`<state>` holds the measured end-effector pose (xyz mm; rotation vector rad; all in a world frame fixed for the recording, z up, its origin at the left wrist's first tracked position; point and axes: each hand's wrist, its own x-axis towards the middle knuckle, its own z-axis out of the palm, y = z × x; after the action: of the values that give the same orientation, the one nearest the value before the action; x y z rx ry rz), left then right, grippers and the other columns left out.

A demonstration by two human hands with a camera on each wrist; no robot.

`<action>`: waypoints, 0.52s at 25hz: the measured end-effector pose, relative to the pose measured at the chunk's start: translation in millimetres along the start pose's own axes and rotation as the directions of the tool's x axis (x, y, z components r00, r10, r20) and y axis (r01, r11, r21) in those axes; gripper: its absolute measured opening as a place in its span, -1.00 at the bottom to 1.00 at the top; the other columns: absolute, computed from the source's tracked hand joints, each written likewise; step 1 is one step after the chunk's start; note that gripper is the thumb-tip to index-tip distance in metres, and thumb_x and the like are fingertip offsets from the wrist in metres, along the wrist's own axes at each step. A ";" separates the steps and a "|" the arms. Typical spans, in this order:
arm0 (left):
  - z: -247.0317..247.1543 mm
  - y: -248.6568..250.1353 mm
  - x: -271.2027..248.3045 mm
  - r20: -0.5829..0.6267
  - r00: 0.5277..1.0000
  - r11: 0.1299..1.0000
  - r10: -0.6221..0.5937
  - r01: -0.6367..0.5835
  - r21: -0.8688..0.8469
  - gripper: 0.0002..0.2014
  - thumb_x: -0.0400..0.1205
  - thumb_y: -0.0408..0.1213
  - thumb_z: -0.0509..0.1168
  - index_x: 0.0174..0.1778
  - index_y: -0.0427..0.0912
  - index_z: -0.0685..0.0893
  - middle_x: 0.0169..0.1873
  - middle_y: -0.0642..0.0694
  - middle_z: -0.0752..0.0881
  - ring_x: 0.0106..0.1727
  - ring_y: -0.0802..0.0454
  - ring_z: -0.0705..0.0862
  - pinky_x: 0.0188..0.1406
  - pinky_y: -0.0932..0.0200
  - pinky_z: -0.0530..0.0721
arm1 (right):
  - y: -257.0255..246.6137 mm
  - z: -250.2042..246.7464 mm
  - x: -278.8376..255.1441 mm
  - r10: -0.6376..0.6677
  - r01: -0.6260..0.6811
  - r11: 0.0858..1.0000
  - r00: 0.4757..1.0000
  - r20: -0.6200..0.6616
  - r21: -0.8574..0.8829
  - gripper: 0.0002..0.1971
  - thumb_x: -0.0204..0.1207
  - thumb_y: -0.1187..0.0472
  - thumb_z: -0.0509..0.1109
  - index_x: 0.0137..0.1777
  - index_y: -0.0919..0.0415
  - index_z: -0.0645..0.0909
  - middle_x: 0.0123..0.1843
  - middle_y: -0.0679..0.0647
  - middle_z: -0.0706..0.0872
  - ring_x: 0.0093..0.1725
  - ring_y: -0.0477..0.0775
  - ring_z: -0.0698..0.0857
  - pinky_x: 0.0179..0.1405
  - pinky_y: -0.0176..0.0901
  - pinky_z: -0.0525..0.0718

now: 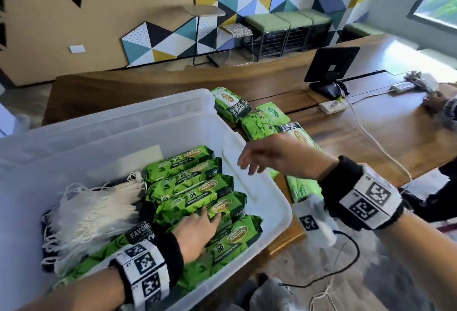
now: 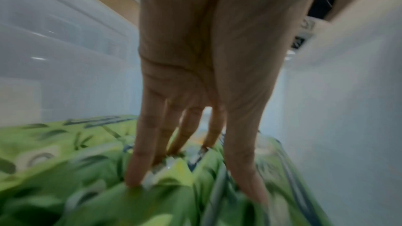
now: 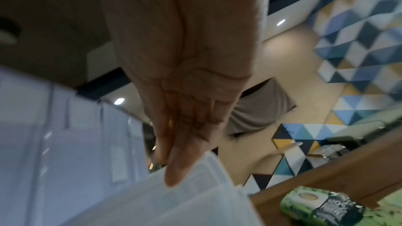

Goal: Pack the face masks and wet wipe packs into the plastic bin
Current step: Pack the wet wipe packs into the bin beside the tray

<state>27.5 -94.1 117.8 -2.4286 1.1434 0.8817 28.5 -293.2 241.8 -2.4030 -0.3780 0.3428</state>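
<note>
A clear plastic bin (image 1: 279, 197) holds a row of green wet wipe packs (image 1: 188, 182) and, to their left, a stack of white face masks (image 1: 94, 211). My left hand (image 1: 205, 221) is inside the bin, its straight fingers (image 2: 135, 169) pressing down among the packs (image 2: 65, 169). My right hand (image 1: 249, 162) hovers over the bin's right rim with relaxed fingers (image 3: 174, 174) and holds nothing. Several more green packs (image 1: 232, 104) lie on the wooden table to the right of the bin, one of them showing in the right wrist view (image 3: 322, 207).
The bin's clear lid (image 1: 99, 117) stands behind the bin. A black screen on a stand (image 1: 331, 66), a white power strip (image 1: 332, 106) and its cable lie on the table's far right. Another person's hand (image 1: 437, 103) is at the right edge.
</note>
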 end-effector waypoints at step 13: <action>-156.0 8.9 -5.1 -0.606 0.519 0.629 -0.603 -0.158 -0.761 -0.73 0.50 -0.26 0.46 -0.14 0.25 0.59 -0.24 0.33 0.73 -0.25 0.43 0.71 -0.31 0.58 0.55 | 337.5 8.4 59.3 0.777 -0.835 0.539 0.544 -0.317 -0.111 0.12 0.36 -0.28 0.42 0.62 0.30 -0.19 0.61 0.49 -0.08 0.63 0.43 -0.09 0.61 0.21 -0.11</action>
<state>80.2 -176.8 239.5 -3.8493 0.5624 -0.0865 140.8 -514.4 5.3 -2.6858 0.9376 0.4208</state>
